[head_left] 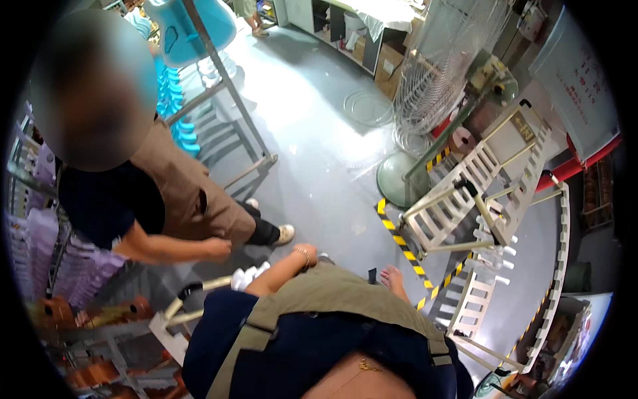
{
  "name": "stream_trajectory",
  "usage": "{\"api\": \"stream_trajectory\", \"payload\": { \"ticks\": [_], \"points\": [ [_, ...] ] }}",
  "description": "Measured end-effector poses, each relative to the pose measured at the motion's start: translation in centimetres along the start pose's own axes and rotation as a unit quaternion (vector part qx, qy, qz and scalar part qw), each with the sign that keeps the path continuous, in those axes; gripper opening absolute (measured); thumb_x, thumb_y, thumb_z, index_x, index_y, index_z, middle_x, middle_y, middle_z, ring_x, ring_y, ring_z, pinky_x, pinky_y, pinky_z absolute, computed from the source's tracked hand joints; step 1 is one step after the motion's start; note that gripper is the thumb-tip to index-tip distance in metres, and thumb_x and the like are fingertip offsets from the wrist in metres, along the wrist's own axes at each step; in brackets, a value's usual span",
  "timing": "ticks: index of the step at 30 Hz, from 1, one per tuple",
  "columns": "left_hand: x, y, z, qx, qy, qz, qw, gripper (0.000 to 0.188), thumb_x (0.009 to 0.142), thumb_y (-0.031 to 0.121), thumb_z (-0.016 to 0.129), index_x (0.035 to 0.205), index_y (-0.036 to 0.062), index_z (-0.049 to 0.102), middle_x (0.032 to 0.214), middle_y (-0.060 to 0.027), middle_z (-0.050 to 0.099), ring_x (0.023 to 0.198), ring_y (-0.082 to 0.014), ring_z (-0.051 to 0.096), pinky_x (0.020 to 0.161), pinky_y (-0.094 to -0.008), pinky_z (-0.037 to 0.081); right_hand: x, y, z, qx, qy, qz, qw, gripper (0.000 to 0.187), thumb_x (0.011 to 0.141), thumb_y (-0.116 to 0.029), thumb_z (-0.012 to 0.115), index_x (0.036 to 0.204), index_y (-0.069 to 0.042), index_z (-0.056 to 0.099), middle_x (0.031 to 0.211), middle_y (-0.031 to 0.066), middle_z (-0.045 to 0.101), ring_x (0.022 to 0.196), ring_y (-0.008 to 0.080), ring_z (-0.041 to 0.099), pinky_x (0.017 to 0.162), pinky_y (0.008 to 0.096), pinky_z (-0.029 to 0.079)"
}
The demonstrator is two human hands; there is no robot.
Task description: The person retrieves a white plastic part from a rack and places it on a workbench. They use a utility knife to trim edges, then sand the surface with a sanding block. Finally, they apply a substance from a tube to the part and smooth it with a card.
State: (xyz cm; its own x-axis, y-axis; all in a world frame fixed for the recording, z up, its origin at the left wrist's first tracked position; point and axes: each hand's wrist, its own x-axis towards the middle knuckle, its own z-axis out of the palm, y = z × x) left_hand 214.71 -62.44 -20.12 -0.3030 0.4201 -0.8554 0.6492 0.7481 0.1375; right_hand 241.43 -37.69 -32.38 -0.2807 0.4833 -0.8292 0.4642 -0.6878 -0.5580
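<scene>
My left hand (306, 253), with a bracelet at the wrist, hangs at the front left of my khaki apron (332, 288); how its fingers are set is hidden. On the other side of the apron my right hand (391, 274) hangs with its fingers stretched and apart, holding nothing. A small dark piece (372, 274) shows between the hands, too small to name. Close to my left arm is a cream rack frame (174, 326) with several white curved parts (248, 274).
A co-worker (193, 179) in a brown apron stands at the left. Around are purple parts (43, 246), a metal rack (229, 86) with a blue panel (193, 30), a large standing fan (402, 179), yellow-black floor tape (402, 249) and cream slotted racks (452, 209) at the right.
</scene>
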Motion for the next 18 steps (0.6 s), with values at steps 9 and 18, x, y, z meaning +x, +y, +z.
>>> {"api": "stream_trajectory", "payload": {
  "ticks": [9,18],
  "points": [
    [3.2,-8.6,-5.8,-0.158,0.089,-0.103,0.978,0.039,0.081,0.044,0.057,0.109,0.0178,0.065,0.118,-0.0107,0.059,0.114,-0.0313,0.051,0.092,-0.0458,0.044,9.7,-17.9,23.4,-0.358,-0.141,0.001,0.923,0.026,0.086,-0.026,0.054,0.103,-0.007,0.058,0.080,0.0055,0.061,0.059,0.0165,0.060,0.050,0.0358,0.045],
    [23.1,-22.1,-12.9,-0.453,0.113,-0.087,0.880,0.044,0.080,0.043,0.059,0.109,0.0095,0.062,0.108,-0.0138,0.064,0.101,-0.0304,0.060,0.087,-0.0384,0.046,26.5,-35.9,47.7,-0.521,-0.188,0.000,0.833,0.020,0.083,-0.027,0.056,0.089,-0.008,0.060,0.067,0.0068,0.062,0.056,0.0163,0.059,0.048,0.0330,0.043]
  ]
}}
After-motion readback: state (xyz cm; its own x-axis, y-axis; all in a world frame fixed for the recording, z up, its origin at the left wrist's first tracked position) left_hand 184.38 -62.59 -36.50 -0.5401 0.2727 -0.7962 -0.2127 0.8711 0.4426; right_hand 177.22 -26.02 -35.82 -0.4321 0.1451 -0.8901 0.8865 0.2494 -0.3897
